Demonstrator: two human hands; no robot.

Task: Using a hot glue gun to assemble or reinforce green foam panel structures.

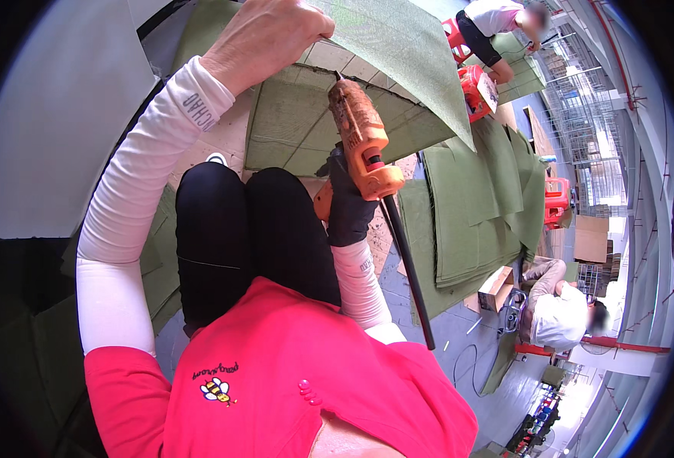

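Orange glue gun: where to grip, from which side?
Likely the handle of the glue gun, from the wearer's side, as the gloved right hand does: it juts off the body, while the brown front points away and a black stick sticks out behind.

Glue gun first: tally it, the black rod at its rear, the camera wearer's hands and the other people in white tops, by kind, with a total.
Glue gun: 1
Black rod: 1
Wearer's hands, bare left hand and gloved right hand: 2
Other people in white tops: 2
Total: 6
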